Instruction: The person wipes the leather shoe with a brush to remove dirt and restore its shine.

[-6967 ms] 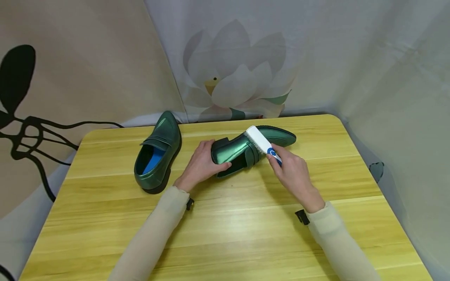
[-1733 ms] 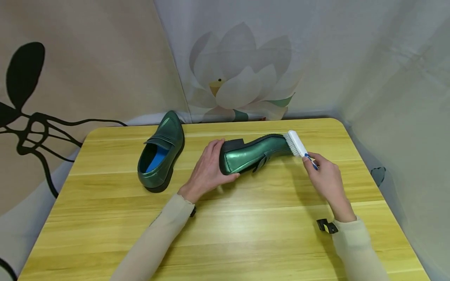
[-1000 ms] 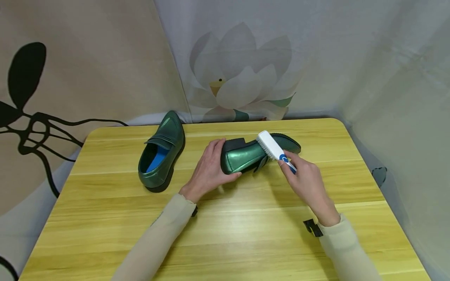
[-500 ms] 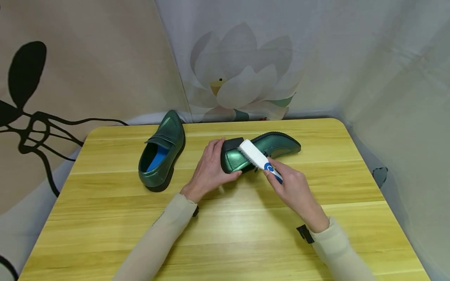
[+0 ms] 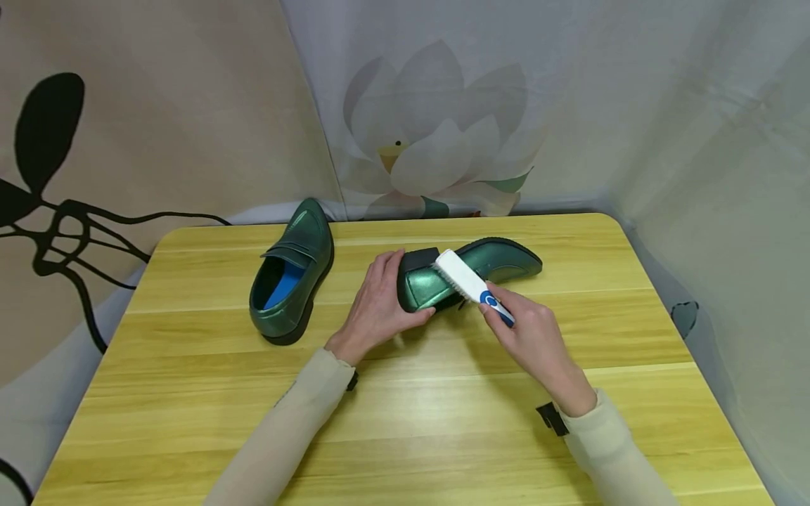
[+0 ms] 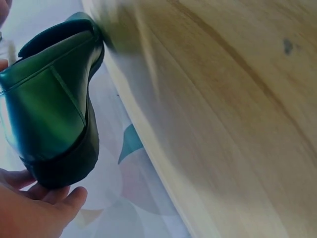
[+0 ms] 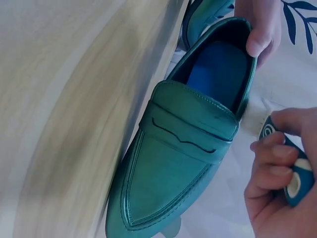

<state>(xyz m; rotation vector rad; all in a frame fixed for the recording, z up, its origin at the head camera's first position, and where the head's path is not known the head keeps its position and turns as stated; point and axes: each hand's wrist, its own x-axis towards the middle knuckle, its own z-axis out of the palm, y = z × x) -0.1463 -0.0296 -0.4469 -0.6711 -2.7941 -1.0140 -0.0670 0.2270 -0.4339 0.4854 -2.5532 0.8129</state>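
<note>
A shiny green loafer point(image 5: 506, 261) is tipped on its side above the table, sole edge toward the back and toe to the right. My left hand point(image 5: 375, 303) grips it by the heel, thumb at the opening, fingers around the back. My right hand point(image 5: 530, 330) holds a white brush point(image 5: 460, 274) by its blue-and-white handle, its bristles against the shoe's side near the heel. The right wrist view shows the loafer's strap and blue insole, with fingers curled round the brush handle point(image 7: 299, 181). In the left wrist view the loafer's heel point(image 6: 64, 166) sits in my fingers.
The matching green loafer point(image 5: 292, 274) stands upright on the wooden table point(image 5: 418, 436), left of my left hand, its toe near the back edge. Behind the table hangs a pale curtain point(image 5: 569, 105) with a flower print.
Since 7.0 s ago the held loafer has rolled its opening downward and shifted slightly right. The brush went to the toe, then swept left toward the heel; in the last half second it moved slightly right.
</note>
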